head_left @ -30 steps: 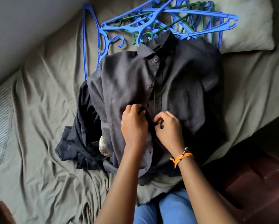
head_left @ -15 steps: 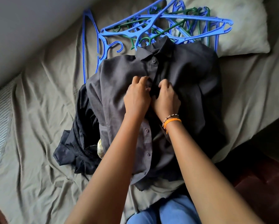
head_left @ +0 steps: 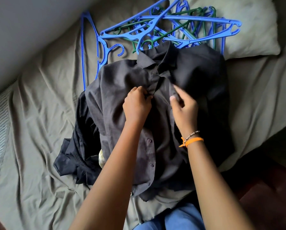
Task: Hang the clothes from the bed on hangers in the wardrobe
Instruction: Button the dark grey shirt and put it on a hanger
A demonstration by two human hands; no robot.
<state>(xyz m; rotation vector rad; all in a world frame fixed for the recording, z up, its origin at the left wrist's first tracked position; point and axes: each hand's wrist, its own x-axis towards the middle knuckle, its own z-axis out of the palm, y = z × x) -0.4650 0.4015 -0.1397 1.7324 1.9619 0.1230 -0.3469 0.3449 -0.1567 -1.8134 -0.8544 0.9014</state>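
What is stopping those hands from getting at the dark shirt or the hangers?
Nothing blocks the shirt: the left hand already pinches its front and the right hand is at it. The hangers lie just beyond the collar, with open bed around them.

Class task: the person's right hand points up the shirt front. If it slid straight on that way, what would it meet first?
Probably the shirt's collar. The right hand points up the dark shirt; the hanger pile lies beyond. Depth is unclear.

My single head camera looked steeply down from close above the bed (head_left: 39, 130), facing toward the pillow (head_left: 255, 30).
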